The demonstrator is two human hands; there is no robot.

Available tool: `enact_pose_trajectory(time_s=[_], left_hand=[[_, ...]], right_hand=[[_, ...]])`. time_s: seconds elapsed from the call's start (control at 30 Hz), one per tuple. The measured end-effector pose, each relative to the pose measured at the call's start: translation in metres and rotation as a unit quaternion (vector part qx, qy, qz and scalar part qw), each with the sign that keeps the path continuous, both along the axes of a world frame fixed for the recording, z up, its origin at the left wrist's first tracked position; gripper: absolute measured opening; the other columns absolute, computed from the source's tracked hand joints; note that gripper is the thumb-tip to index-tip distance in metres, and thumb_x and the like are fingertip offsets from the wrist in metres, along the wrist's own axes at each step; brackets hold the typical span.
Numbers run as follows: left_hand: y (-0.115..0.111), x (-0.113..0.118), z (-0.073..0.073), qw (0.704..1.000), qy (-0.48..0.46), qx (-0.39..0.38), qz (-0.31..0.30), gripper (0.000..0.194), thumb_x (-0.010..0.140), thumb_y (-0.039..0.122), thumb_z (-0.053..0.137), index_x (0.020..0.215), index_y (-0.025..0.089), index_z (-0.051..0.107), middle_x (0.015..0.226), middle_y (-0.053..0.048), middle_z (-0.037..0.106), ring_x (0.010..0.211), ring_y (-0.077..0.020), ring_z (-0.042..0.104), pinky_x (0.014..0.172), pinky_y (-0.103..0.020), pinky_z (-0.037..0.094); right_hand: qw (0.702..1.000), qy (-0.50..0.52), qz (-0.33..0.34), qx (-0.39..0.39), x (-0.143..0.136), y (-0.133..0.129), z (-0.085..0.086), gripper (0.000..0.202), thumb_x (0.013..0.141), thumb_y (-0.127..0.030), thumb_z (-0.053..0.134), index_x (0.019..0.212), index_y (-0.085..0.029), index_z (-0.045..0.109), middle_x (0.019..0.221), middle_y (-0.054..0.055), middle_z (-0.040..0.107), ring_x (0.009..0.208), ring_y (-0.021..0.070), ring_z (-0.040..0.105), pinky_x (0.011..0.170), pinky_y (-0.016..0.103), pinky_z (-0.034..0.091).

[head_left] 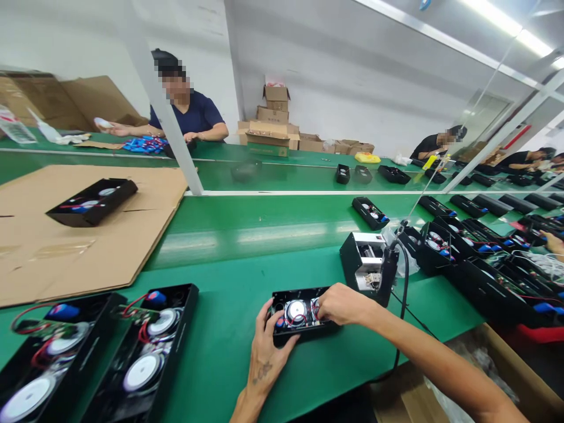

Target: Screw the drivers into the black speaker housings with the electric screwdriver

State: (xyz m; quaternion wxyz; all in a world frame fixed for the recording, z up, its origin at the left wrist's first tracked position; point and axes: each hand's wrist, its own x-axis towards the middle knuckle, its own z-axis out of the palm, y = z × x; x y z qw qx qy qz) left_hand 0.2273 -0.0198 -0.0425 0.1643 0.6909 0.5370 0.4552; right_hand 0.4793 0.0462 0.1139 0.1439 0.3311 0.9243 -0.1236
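Observation:
A black speaker housing (315, 331) lies face down in front of me on the green bench, its back side uncovered. Inside it a round speaker magnet (296, 312) with a white disc shows, with red wires and a blue part near the left end. My left hand (269, 348) grips that left end, thumb on the near wall and fingers over the far side. Over the right end, my right hand (346, 304) reaches in with its fingers pinched together by the second speaker. Whatever those fingers hold is hidden.
Two open speaker housings (183, 329) stand at left, near a cardboard sheet (101, 258) bearing another. A black-and-silver machine (352, 264) and an upright black tool (388, 267) with a cable are right. Several housings (467, 282) crowd further right. Co-workers sit across the line.

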Motion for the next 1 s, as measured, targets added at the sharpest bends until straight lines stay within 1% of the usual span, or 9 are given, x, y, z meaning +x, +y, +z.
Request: enact_pose_trajectory(time_s=[0.1,0.17,0.3,0.4,0.5,0.63,0.8,0.9,1.0], left_hand=[[0.000,0.000,0.000,1.000,-0.002,-0.004,-0.001,0.047,0.088,0.034,0.080,0.132,0.030,0.065,0.162,-0.010,0.052,0.137,-0.0331,0.067,0.103,-0.049,0.066],[0.000,0.000,0.000,1.000,-0.002,-0.009,-0.001,0.047,0.088,0.035,0.080,0.133,0.030,0.065,0.162,-0.010,0.052,0.137,-0.0332,0.066,0.104,-0.049,0.066],[0.000,0.000,-0.001,1.000,-0.002,-0.011,0.000,0.047,0.089,0.037,0.079,0.133,0.030,0.066,0.161,-0.011,0.053,0.137,-0.0332,0.066,0.102,-0.049,0.066],[0.001,-0.001,0.000,1.000,-0.001,0.003,-0.002,0.046,0.090,0.039,0.079,0.133,0.030,0.065,0.160,-0.011,0.054,0.137,-0.0331,0.066,0.103,-0.050,0.066],[0.004,-0.001,0.000,1.000,-0.003,0.022,-0.004,0.046,0.091,0.044,0.078,0.133,0.029,0.065,0.159,-0.012,0.055,0.136,-0.0329,0.067,0.103,-0.051,0.066],[0.007,-0.003,-0.003,1.000,0.001,0.027,0.003,0.045,0.091,0.049,0.077,0.131,0.029,0.066,0.157,-0.012,0.055,0.134,-0.0331,0.068,0.100,-0.051,0.067],[0.008,-0.005,-0.009,0.999,-0.006,0.038,0.002,0.039,0.093,0.054,0.075,0.120,0.028,0.067,0.154,-0.012,0.056,0.133,-0.0331,0.068,0.105,-0.055,0.064],[0.007,-0.004,-0.010,0.999,-0.011,0.038,0.001,0.037,0.094,0.056,0.074,0.118,0.028,0.068,0.155,-0.011,0.055,0.133,-0.0328,0.068,0.108,-0.055,0.063],[0.007,-0.002,-0.010,1.000,0.000,0.021,-0.012,0.037,0.095,0.056,0.072,0.118,0.028,0.067,0.157,-0.011,0.054,0.132,-0.0327,0.069,0.106,-0.054,0.064]], right_hand=[[0.999,-0.023,0.022,0.030,-0.004,0.001,-0.004,0.025,0.095,-0.010,0.061,0.095,-0.020,0.084,0.093,0.010,0.084,0.085,0.0234,0.077,0.062,0.030,0.040],[0.999,-0.026,0.022,0.040,-0.005,0.000,-0.007,0.023,0.095,-0.010,0.061,0.092,-0.018,0.082,0.091,0.011,0.084,0.080,0.0229,0.075,0.062,0.031,0.039],[0.998,-0.013,0.012,0.059,-0.004,-0.007,-0.013,0.021,0.096,-0.008,0.060,0.095,-0.017,0.079,0.094,0.010,0.082,0.077,0.0206,0.072,0.062,0.031,0.040],[0.995,-0.007,0.018,0.100,-0.002,-0.016,-0.021,0.020,0.101,-0.008,0.057,0.097,-0.014,0.076,0.093,0.011,0.079,0.079,0.0211,0.071,0.062,0.033,0.039],[0.989,-0.002,0.027,0.144,-0.002,-0.025,-0.028,0.018,0.105,-0.010,0.055,0.099,-0.013,0.072,0.094,0.010,0.077,0.083,0.0219,0.070,0.059,0.034,0.036],[0.983,-0.011,0.042,0.178,-0.001,-0.029,-0.032,0.020,0.107,-0.009,0.050,0.100,-0.013,0.068,0.094,0.009,0.073,0.076,0.0214,0.066,0.054,0.036,0.032],[0.986,-0.016,0.061,0.156,0.004,-0.026,-0.034,0.023,0.108,-0.010,0.044,0.106,-0.013,0.067,0.096,0.008,0.071,0.069,0.0198,0.061,0.052,0.037,0.031],[0.990,-0.017,0.044,0.133,0.007,-0.025,-0.035,0.020,0.105,-0.010,0.046,0.110,-0.013,0.065,0.098,0.009,0.071,0.070,0.0199,0.061,0.054,0.037,0.032],[0.995,-0.026,0.009,0.098,0.011,-0.027,-0.035,0.021,0.098,-0.009,0.052,0.114,-0.012,0.064,0.102,0.011,0.072,0.073,0.0202,0.063,0.055,0.036,0.031]])
